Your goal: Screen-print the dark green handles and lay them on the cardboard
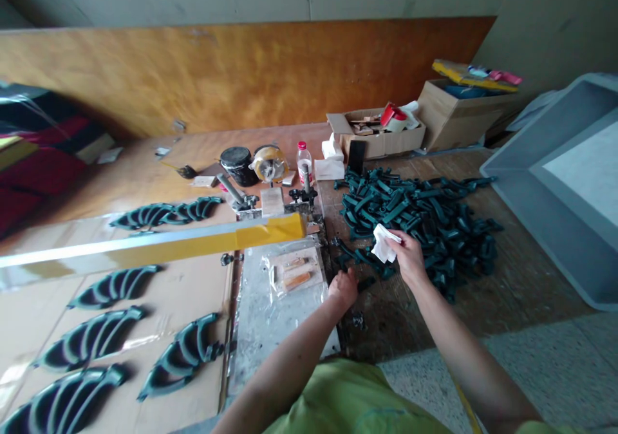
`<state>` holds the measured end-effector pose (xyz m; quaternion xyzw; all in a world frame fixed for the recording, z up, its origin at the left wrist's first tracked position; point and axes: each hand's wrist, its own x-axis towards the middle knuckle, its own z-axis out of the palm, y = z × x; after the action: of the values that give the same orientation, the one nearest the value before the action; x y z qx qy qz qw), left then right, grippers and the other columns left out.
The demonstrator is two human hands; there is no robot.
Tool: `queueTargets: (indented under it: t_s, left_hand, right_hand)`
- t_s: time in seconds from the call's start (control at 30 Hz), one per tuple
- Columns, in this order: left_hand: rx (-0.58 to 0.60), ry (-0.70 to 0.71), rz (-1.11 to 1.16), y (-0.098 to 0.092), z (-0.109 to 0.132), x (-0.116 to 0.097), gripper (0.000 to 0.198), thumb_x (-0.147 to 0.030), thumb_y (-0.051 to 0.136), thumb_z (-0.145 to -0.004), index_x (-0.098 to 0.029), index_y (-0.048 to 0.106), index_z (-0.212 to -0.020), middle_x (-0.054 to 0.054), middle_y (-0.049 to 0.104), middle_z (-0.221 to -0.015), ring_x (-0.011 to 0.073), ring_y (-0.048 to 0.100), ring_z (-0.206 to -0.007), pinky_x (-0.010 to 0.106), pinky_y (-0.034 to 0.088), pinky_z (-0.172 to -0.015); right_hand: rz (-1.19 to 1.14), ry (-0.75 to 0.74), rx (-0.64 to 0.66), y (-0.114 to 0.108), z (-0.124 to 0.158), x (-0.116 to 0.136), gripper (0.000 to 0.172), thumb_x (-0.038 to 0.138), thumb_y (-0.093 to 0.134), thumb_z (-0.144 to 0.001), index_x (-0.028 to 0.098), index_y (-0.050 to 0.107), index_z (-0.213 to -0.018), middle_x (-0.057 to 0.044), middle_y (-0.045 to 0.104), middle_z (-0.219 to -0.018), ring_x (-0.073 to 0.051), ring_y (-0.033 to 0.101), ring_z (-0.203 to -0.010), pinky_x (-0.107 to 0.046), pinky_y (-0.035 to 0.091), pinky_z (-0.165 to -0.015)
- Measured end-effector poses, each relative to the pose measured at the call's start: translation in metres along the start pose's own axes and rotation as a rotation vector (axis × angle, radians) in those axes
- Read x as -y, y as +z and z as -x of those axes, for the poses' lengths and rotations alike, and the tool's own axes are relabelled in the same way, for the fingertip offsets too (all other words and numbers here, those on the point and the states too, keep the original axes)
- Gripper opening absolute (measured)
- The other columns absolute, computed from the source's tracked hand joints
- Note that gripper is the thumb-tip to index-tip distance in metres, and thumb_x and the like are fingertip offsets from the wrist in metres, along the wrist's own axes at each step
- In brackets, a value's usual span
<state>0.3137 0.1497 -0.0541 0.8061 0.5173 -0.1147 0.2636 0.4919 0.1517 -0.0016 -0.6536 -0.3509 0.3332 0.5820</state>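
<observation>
My right hand (409,259) holds a crumpled white cloth (385,243) in front of a big heap of dark green plastic parts (420,215). Lower and to the left, my left hand (344,287) is at the near left edge of the heap, its fingers curled by some green pieces (364,257). Whether they grip one is too small to tell. Beside it on the metal plate (270,318) lies a clear plastic bag (295,273) with orange-brown pieces in it.
A bar with yellow tape (270,230) crosses above the plate. Arched green parts (91,337) lie on cardboard at left. Behind stand a black tub (239,167), a red-capped bottle (304,160) and cardboard boxes (391,143). A grey bin (545,228) is at right.
</observation>
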Motion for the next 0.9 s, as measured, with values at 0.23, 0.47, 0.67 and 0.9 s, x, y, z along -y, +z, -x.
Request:
queueTargets:
  t_s: [0.23,0.47,0.67,0.9]
  left_hand:
    - [-0.215,0.013,0.345,-0.02,0.041,-0.003,0.023,-0.018,0.041,-0.092,-0.02,0.059,-0.105,0.009,0.066,-0.106,0.018,0.066,-0.093,0.028,0.048,-0.081]
    - [-0.29,-0.019,1.07,-0.036,0.107,0.013,0.016,-0.031,0.055,-0.082,-0.024,0.04,-0.082,-0.007,0.051,-0.059,0.011,0.054,-0.052,0.021,0.042,-0.05]
    - [-0.175,-0.034,1.593,-0.058,0.131,0.014,0.039,-0.03,0.072,-0.067,-0.018,0.052,-0.099,0.002,0.064,-0.084,0.0138,0.06,-0.074,0.025,0.05,-0.064]
    - [-0.062,0.017,1.664,-0.066,0.148,0.01,0.041,-0.044,0.075,-0.068,-0.014,0.059,-0.091,0.002,0.061,-0.08,0.0151,0.058,-0.074,0.027,0.052,-0.065]
  right_hand:
    - [0.18,-0.205,0.034,-0.012,0.028,0.018,0.024,0.032,0.062,-0.075,0.019,0.072,-0.093,-0.006,0.07,-0.092,-0.023,0.064,-0.086,-0.035,0.051,-0.076]
    - [0.482,-0.569,0.084,-0.008,0.066,0.053,0.036,0.01,0.046,-0.079,0.024,0.072,-0.099,-0.005,0.067,-0.097,-0.02,0.063,-0.09,-0.035,0.053,-0.082]
    - [0.63,-0.817,0.091,0.005,0.099,0.076,0.055,0.0,0.039,-0.079,0.029,0.068,-0.115,-0.005,0.064,-0.097,-0.02,0.061,-0.09,-0.035,0.053,-0.082]
    - [0.737,-1.104,0.096,0.022,0.129,0.096,0.058,0.006,0.048,-0.089,0.035,0.047,-0.14,-0.004,0.066,-0.096,-0.02,0.06,-0.088,-0.033,0.051,-0.081]
